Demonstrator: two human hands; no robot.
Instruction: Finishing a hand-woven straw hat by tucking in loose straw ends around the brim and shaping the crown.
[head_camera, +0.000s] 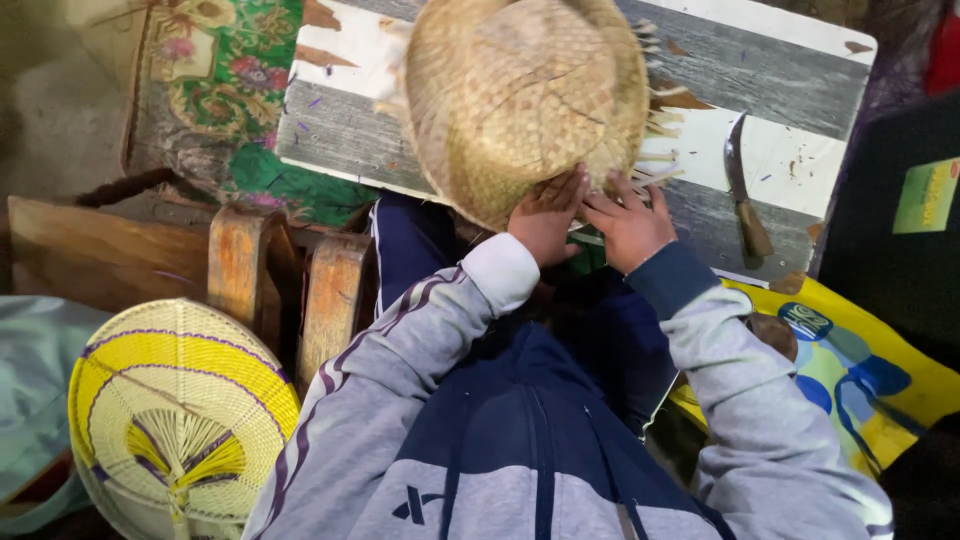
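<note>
Straw hat (520, 95), pale tan and plaited in a tight diagonal weave, lies crown-up on the near edge of the worktop (800, 160), a board painted in worn white and grey bands. Its brim is unfinished on the right side, where loose ends of straw strips (660, 150) stick out in a ragged fringe.

Both hands meet at the brim's near edge. The left hand (545, 215) comes in from a grey sleeve with a white cuff, fingers curled down and pressed against the weave. The right hand (628, 222) comes from a grey sleeve with a dark blue cuff, fingers bent over the loose strips, its grip pinched on them just beside the left hand. Whether the left grip is closed on anything I cannot tell; the fingertips are hidden against the straw.

On the worktop to the right of the hat, well apart from the hands, lies a knife (745, 195) with a wooden handle. Lower left sits a round woven fan (180, 400), yellow with purple lines.
</note>
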